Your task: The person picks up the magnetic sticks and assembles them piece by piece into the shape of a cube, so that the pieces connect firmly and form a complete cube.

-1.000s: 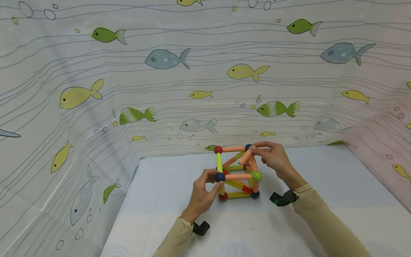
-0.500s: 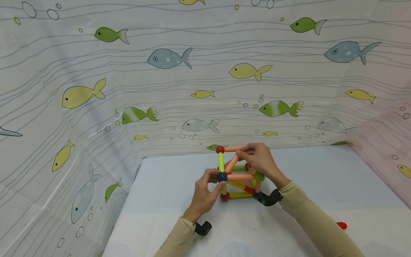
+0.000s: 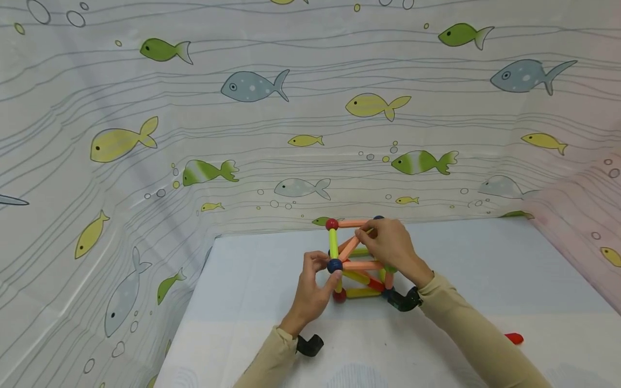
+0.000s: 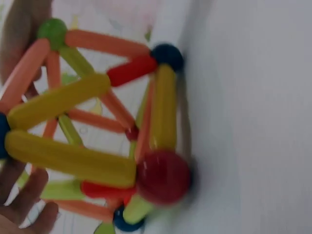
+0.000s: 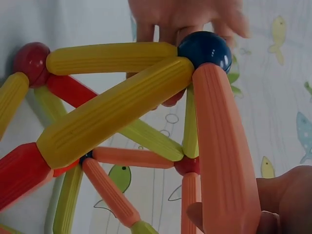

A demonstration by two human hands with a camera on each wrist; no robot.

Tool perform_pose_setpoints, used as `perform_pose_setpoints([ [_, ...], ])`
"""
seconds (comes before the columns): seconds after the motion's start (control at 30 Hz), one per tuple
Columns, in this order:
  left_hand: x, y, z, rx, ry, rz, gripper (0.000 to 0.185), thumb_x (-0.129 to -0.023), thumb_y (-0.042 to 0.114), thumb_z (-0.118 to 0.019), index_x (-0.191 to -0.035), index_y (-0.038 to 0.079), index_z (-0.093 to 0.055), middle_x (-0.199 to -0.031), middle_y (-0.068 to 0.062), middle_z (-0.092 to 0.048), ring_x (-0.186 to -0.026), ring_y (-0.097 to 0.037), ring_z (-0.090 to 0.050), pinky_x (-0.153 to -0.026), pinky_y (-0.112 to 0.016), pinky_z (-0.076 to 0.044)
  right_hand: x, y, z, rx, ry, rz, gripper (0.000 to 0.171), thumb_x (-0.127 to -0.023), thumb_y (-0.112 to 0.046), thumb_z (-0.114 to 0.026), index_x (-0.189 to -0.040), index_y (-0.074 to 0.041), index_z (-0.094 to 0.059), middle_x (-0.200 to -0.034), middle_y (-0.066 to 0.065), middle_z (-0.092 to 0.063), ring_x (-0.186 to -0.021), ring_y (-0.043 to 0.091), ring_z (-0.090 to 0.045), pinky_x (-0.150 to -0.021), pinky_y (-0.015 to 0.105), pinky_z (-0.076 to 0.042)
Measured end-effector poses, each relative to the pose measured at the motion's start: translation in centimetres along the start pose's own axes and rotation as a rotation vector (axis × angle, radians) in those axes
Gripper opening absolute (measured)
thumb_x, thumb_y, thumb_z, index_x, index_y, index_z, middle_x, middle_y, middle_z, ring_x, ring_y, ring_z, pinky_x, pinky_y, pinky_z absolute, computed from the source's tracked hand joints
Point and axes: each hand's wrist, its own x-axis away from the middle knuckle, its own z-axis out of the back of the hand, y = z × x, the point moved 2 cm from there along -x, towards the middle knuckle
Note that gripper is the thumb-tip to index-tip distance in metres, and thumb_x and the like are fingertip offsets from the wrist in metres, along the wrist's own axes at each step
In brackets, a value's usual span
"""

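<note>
A cube frame of yellow, orange and red sticks joined by balls stands on the white table. My left hand pinches the dark blue ball at the frame's near top-left corner. In the right wrist view that blue ball shows with the left fingers behind it. My right hand grips an orange stick that slants across the frame's top toward the blue ball. This orange stick fills the right wrist view. The left wrist view shows a red ball on the table.
A fish-print curtain walls the table at the back and on both sides. A small red piece lies on the table by my right forearm. The frame stands near the back wall, with bare table to its left and right.
My right hand carried the orange stick from the far top-right corner leftward and down, so it slants toward the blue ball. The left hand kept its pinch. The red piece came into view.
</note>
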Motion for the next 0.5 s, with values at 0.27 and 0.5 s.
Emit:
perform_pose_setpoints([
  [0.27, -1.0, 0.6, 0.0, 0.238, 0.070, 0.498, 0.050, -0.111, 0.045, -0.051, -0.132, 0.000, -0.052, -0.125, -0.016, -0.070, -0.115, -0.025, -0.065, -0.110, -0.055, -0.050, -0.1, 0.2, 0.5, 0.058, -0.025, 0.052, 0.025, -0.099, -0.026, -0.077, -0.106, -0.003, -0.083, -0.080, 0.006, -0.078, -0.064, 0.014, -0.069, -0.053, 0.026, -0.050],
  [0.5, -1.9, 1.0, -0.5, 0.257, 0.022, 0.618, 0.058, -0.107, 0.052, -0.055, -0.123, 0.000, -0.072, -0.117, -0.010, -0.067, -0.111, -0.023, -0.059, -0.105, -0.053, -0.048, 0.5, 1.5, 2.6, 0.048, 0.020, 0.097, 0.021, -0.099, -0.021, -0.076, -0.107, -0.003, -0.083, -0.084, 0.007, -0.080, -0.054, 0.007, -0.054, -0.046, 0.024, -0.037],
])
